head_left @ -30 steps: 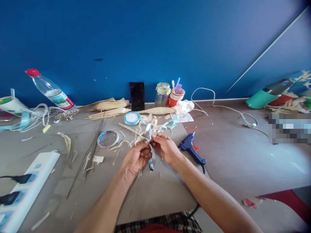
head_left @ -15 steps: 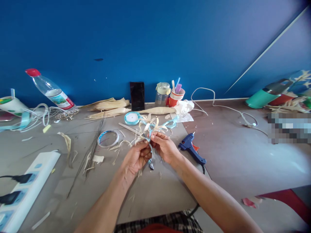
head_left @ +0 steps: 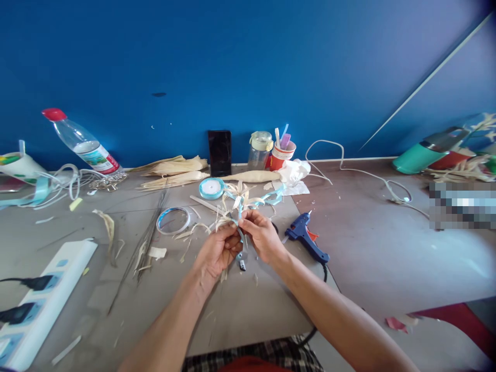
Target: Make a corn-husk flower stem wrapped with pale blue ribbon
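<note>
At the middle of the table, my left hand is closed in a pinch at the base of a flower of pale dried-husk strips. My right hand faces it, thumb and fingertips pinched on a light-blue ribbon at the flower's stem. The fingers partly cover the spot where ribbon and stem meet. A curved band hangs below the fingers, ending near a small dark-and-white piece. Just beyond the hands lies a spool of blue ribbon; a roll of clear tape is to the left.
A blue glue gun lies right of my hands, its cord running toward the table's front edge. Thin wires and a power strip are at left. Along the wall stand a tilted bottle, a phone, a jar and a paper cup.
My right hand has shifted very slightly at the stem, its fingers still pinching the ribbon. The left hand keeps its hold. The whole view has moved a touch.
</note>
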Motion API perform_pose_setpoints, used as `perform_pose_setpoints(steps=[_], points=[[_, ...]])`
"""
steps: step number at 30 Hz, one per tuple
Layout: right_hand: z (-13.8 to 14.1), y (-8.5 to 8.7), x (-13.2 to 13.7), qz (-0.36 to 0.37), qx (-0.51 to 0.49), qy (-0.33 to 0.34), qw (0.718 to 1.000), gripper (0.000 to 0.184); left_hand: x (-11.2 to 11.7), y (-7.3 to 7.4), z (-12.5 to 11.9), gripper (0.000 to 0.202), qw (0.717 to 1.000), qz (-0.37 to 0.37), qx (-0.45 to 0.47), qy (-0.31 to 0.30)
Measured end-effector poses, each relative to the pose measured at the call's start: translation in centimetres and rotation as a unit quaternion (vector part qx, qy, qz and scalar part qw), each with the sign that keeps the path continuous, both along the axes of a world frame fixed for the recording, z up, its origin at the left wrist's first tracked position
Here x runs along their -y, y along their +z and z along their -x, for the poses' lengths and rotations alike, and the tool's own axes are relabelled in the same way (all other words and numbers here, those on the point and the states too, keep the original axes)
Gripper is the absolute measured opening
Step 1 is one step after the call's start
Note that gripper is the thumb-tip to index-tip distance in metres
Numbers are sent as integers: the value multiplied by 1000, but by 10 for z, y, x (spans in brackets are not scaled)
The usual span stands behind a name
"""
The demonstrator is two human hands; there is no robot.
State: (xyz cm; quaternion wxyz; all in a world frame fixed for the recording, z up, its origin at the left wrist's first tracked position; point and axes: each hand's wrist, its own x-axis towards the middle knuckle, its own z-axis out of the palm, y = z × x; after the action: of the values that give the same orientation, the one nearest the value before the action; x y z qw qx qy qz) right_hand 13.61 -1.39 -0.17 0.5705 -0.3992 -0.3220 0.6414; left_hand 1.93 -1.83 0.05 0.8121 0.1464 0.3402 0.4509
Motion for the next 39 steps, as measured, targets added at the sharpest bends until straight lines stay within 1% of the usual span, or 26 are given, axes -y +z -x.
perform_pose_setpoints(steps=[3, 5, 8, 11, 15, 18, 20, 23, 26, 29, 31, 33, 39], points=[[0, -1, -2, 0, 1, 7, 1000, 15, 0, 0, 0, 24, 1000, -1, 3, -4], [-2, -2, -2, 5, -15, 14, 1000, 15, 0, 0, 1, 22, 1000, -5, 7, -8], [-3, -2, -1, -3, -24, -11, 1000, 18, -1, -1, 1, 21, 1000, -8, 15, -17], [-2, -1, 2, -28, 30, -54, 998, 18, -1, -1, 1, 24, 1000, -3, 19, -14], [0, 0, 6, -71, 127, -96, 985, 13, 0, 0, 0, 26, 1000, -1, 19, -7], [0, -1, 7, -116, 183, -105, 971, 9, 0, 0, -1, 28, 1000, -2, 14, -10], [0, -1, 7, -126, 198, -99, 967, 8, 0, 0, -2, 29, 1000, 0, 10, -11], [0, 0, 5, -97, 161, -68, 980, 10, 0, -1, -2, 30, 1000, 0, 10, -10], [0, 3, 2, -47, 78, -24, 996, 12, 0, -1, -2, 29, 1000, -1, 9, -10], [0, 4, 1, -8, 11, 3, 1000, 14, 0, -1, -2, 29, 1000, 0, 6, -10], [0, 4, 1, 4, -8, 1, 1000, 16, 1, 0, -2, 29, 1000, -2, 0, -9], [0, 3, 2, 7, -6, -10, 1000, 17, 1, 0, -2, 29, 1000, -6, -9, -8], [0, -1, 2, -14, 51, -59, 997, 18, 1, -1, -3, 30, 1000, -1, -23, -6]])
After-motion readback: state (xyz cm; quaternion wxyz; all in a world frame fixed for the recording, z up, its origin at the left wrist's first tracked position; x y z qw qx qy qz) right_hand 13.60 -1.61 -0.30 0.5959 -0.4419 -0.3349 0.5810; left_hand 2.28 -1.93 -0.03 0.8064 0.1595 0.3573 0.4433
